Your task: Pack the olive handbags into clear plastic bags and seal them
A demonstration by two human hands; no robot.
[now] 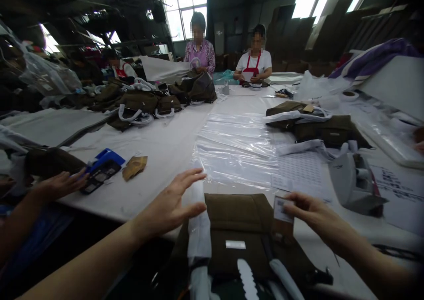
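A dark olive-brown bag (236,214) with a small metal plate on its front lies at the near table edge before me. My left hand (170,203) has its fingers spread beside the bag's handle (199,238), which is wrapped in white material; whether it touches the wrapping I cannot tell. Between the thumb and fingers of my right hand (303,207) is a hang tag (282,216), with a printed white label above and brown below. The tag hangs over the bag's right side.
Flat clear plastic (235,145) lies beyond the bag. On the right are a tape dispenser (353,180), printed sheets (303,172) and another bag (331,130). A co-worker's hand (62,183) reaches in at left near a blue object (107,156) and brown tags (134,167).
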